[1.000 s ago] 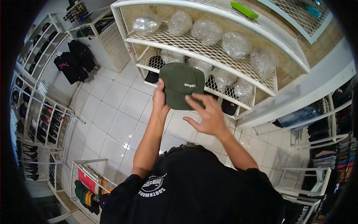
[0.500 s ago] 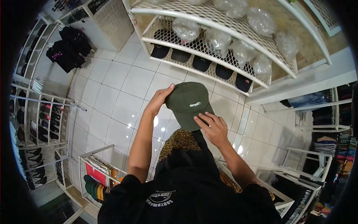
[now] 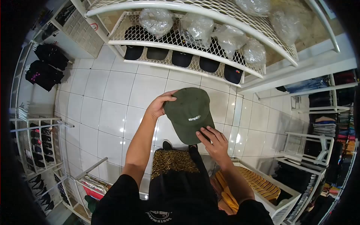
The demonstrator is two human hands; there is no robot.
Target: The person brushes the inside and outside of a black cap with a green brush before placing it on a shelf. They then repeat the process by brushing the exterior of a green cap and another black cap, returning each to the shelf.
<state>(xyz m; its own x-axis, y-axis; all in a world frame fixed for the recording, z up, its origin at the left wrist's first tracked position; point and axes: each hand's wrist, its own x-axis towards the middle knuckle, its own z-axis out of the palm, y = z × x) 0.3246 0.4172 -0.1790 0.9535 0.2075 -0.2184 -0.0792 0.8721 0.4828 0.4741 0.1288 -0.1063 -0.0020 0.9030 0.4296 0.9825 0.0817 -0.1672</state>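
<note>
A dark green cap with white lettering on its front is held out before me, its brim pointing back toward my body. My left hand grips the edge of the crown, thumb on top and the other fingers hidden beneath. At the right side of the brim is my right hand, its fingers lying on the upper face and its thumb out of sight below. The cap hangs over the tiled floor, clear of the shelves.
Ahead stands a white mesh shelf with plastic-wrapped bundles above and a row of dark caps below. Black garments hang far left. Close on my right is a bin holding striped cloth. White tiles cover the floor.
The view has shifted, and the shelf now sits further left. The cap is slightly lower in view, with both hands still on it. More of the bin at right shows.
</note>
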